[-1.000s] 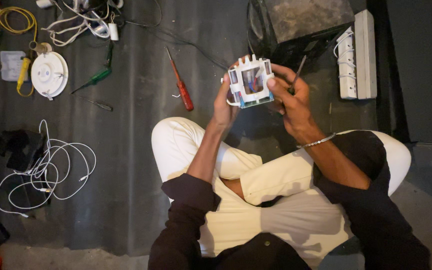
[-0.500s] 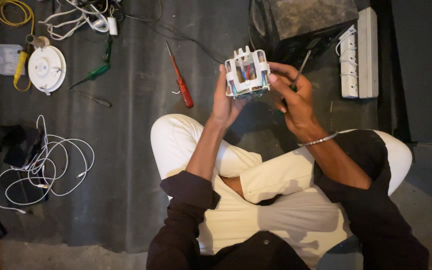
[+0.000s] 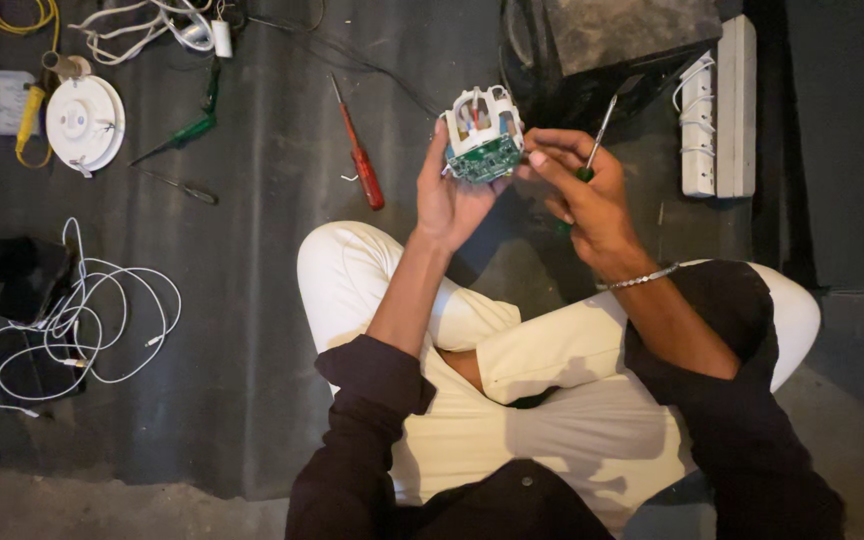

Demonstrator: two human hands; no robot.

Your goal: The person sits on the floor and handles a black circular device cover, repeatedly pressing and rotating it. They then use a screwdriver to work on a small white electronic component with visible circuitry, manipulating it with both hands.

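Note:
I sit cross-legged on a dark floor mat. My left hand [image 3: 449,195] grips a small white plastic housing [image 3: 483,131] with a green circuit board showing on its near side. My right hand [image 3: 580,190] touches the housing with its fingertips and also holds a thin green-handled screwdriver [image 3: 594,145], its metal shaft pointing up and away. Both hands are raised above my knees.
A red-handled screwdriver [image 3: 361,163] lies on the mat left of my hands. Further left are a green screwdriver [image 3: 184,131], a round white disc [image 3: 86,122], a yellow tool [image 3: 29,115] and coiled white cables [image 3: 72,320]. A white power strip [image 3: 717,105] lies at right.
The housing has been turned in my hands: its open face with coloured parts faced me before, now the green circuit board does. Both hands stay on it.

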